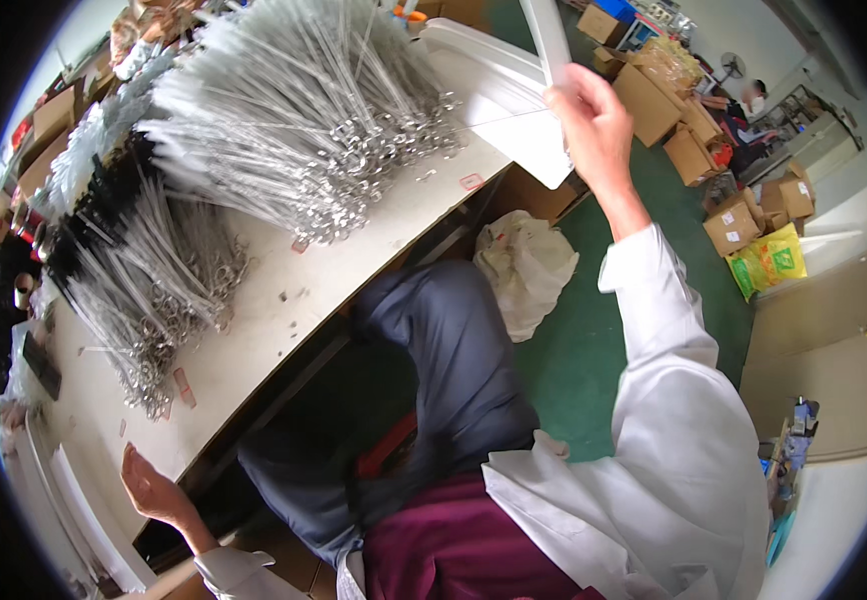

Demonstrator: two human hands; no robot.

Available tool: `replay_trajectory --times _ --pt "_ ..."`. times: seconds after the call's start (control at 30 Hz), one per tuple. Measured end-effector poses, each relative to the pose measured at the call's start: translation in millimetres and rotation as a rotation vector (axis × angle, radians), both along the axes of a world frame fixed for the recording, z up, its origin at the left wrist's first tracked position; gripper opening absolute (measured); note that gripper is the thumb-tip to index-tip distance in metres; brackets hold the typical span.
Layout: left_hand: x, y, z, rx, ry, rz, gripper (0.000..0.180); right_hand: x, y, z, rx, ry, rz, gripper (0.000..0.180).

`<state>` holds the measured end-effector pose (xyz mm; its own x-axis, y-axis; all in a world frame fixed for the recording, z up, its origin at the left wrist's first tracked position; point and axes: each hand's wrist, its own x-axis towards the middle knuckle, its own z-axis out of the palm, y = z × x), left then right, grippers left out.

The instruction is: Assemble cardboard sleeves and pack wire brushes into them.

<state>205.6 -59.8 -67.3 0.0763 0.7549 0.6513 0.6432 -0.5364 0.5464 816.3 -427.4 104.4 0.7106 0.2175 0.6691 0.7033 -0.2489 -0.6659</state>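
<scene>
My right hand (594, 125) is raised at the table's far right end, fingers closed at the lower end of a long white strip (547, 40). A thin wire (504, 120) also runs to these fingertips from the left; which of the two they grip, I cannot tell. Under and beside them lies a white tray-like piece (514, 135). A large pile of wire-handled brushes (294, 120) with pale bristles covers the table, looped ends towards me. My left hand (159, 490) rests by the table's near left edge, holding nothing, fingers stretched out. Closest to it is a smaller bundle of brushes (154, 290).
The white table (254, 350) bears small dark bits and red-marked spots. Black-bristled brushes (104, 200) lie at the left. A white plastic bag (524, 270) sits beside my knee. Cardboard boxes (654, 105) and a yellow-green bag (769, 260) stand at the right; a person (754, 100) sits further back.
</scene>
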Motion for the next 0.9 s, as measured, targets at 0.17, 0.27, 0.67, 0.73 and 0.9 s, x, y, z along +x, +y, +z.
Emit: replay_trajectory --times 0.17,0.27,0.67,0.73,0.9 --pt "64 -111 109 0.209 0.224 -0.41 0.01 -134 42 -11 -0.315 -0.318 0.496 0.054" --pt "117 -148 139 0.197 0.339 -0.668 0.025 -177 61 -36 -0.431 -0.3 0.704 0.059" --pt "157 -148 118 -0.024 0.661 -0.849 0.079 -250 103 -71 -0.554 -0.511 1.074 0.06" --pt "157 -146 116 -0.108 0.65 -0.891 0.078 -252 104 -80 -0.567 -0.506 1.07 0.061" --pt "147 -133 100 -0.038 0.678 -0.702 0.071 -254 104 -72 -0.469 -0.412 0.893 0.058"
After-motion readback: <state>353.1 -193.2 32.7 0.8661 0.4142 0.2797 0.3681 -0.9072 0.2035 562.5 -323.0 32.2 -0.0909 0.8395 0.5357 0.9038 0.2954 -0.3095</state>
